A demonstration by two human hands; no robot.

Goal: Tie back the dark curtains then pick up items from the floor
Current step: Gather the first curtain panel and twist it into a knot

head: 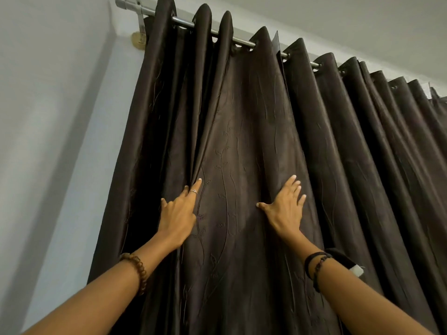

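Hanging on: a metal rod (183, 22) under the ceiling, beside a pale wall (48, 117)
Curtains: the dark curtains (254, 117) fall in folds, drawn across the whole view
Left hand (177, 213): grip wide, fingers straight, forefinger pressed into a fold; a beaded bracelet (136, 269) on the wrist
Right hand (285, 206): grip wide, palm flat on the cloth; dark bands (314, 267) on the wrist
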